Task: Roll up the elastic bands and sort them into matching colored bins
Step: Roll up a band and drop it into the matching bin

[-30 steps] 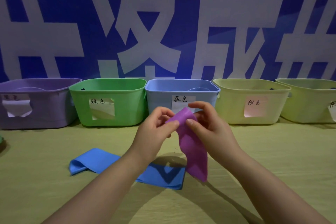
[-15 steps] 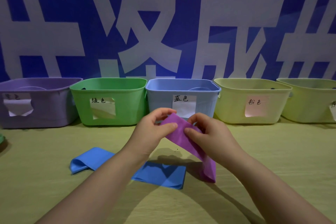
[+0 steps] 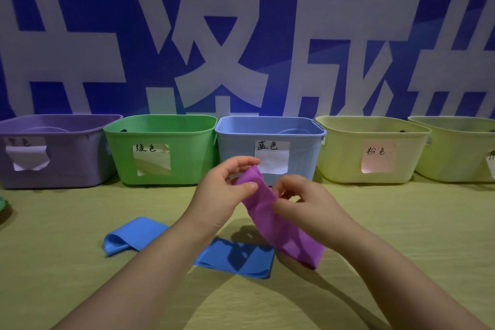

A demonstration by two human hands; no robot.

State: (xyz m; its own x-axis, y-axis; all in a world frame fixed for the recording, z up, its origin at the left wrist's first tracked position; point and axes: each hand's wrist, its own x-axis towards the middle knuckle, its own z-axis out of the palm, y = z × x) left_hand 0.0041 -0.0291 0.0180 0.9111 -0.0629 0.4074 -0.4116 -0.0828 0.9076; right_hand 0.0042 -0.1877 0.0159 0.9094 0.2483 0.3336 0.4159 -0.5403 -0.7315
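The left forearm crosses the blue band [image 3: 235, 258] and hides its middle where it lies flat on the yellow-green table [image 3: 415, 222]. Just beyond, the left hand [image 3: 222, 195] and right hand [image 3: 308, 203] each pinch the upper end of the purple band [image 3: 270, 220]. Its lower end hangs down, perhaps touching the table. Behind stand a purple bin [image 3: 67, 166] with a crumpled, unreadable label, a green bin [image 3: 187, 158], a blue bin [image 3: 235, 147] and a yellow bin [image 3: 342, 158]. A fifth bin [image 3: 455, 155] is cut off at the right. A blue banner [image 3: 281, 21] with large white characters fills the wall.

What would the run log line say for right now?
step: roll, not done | left hand: pinches purple band top | right hand: pinches purple band | blue band: lying on table | purple bin: far left
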